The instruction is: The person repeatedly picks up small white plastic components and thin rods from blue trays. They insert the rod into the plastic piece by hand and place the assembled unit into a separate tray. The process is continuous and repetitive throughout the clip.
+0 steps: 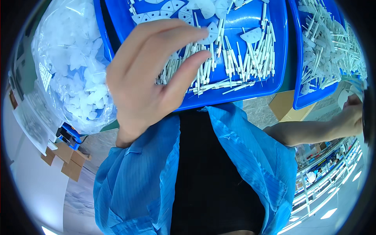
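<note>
My left hand is raised over the near left part of a blue tray. Its thumb and forefinger are apart, and I see nothing gripped between them. Just past the forefinger tip is a white fan-shaped plastic piece with small holes. Below the hand lie many thin white sticks with thicker sleeves, and another fan-shaped piece rests on them. My right hand is out at the far right edge, beside a second blue tray. Its fingers are mostly hidden at the dark rim.
A clear plastic bag full of translucent white pieces stands on the left. The second tray holds a heap of white sticks and pieces. Cardboard boxes are on the left below the table, and an open carton sits under the right side.
</note>
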